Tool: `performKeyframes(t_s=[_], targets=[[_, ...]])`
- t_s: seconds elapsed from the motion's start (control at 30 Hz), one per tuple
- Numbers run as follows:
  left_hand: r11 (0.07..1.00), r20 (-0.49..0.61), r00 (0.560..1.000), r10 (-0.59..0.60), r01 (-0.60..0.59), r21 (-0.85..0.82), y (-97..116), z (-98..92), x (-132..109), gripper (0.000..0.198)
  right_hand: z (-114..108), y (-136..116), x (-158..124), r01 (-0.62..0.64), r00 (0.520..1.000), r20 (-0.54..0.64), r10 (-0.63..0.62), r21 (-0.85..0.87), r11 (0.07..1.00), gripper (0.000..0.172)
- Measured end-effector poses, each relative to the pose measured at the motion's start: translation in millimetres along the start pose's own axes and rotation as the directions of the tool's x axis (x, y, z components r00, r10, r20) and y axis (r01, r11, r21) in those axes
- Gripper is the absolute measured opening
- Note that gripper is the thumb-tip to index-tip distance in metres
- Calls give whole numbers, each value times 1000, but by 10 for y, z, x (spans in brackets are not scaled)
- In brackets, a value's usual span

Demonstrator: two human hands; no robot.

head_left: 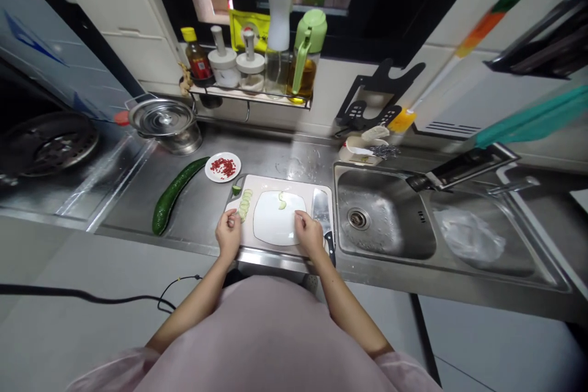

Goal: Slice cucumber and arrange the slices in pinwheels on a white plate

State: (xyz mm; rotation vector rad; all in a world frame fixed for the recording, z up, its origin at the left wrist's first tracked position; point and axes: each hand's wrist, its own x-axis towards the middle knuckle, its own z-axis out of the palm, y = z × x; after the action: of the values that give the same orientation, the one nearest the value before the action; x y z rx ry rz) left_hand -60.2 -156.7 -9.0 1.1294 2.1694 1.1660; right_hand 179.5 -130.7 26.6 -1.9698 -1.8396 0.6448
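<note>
My left hand is pinched at the left edge of the pale cutting board, beside a row of cucumber slices; whatever its fingertips hold is too small to make out. A white square plate lies on the board, with a few cucumber slices near its upper right. Over the plate's right edge, my right hand has its fingers closed, their contents hidden. A kitchen knife rests on the board's right side, its black handle towards me. A cucumber end piece sits at the board's upper left corner.
Left of the board are a whole cucumber and a small plate of chopped red bits. A lidded steel pot stands behind them. The sink is at right, under a faucet. A shelf holds bottles and jars.
</note>
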Motion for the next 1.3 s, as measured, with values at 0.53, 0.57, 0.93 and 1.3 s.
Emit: performKeyframes(t_s=[0.53, 0.57, 0.93, 1.3], targets=[[871, 86, 996, -38, -9, 491, -19, -191, 17, 31, 1, -24, -216, -2, 1000, 16, 1, 41, 999, 41], [866, 94, 995, -38, -14, 499, -15, -183, 25, 31, 2, -22, -225, -2, 1000, 19, 2, 37, 999, 41], [936, 109, 994, -12, -27, 351, -12, -123, 52, 17, 18, 1, -285, 19, 1000, 25, -19, 22, 1000, 40], [878, 318, 947, -49, 192, -438, 210, -124, 187, 36, -7, -234, -199, 88, 995, 29, -94, 171, 981, 41]])
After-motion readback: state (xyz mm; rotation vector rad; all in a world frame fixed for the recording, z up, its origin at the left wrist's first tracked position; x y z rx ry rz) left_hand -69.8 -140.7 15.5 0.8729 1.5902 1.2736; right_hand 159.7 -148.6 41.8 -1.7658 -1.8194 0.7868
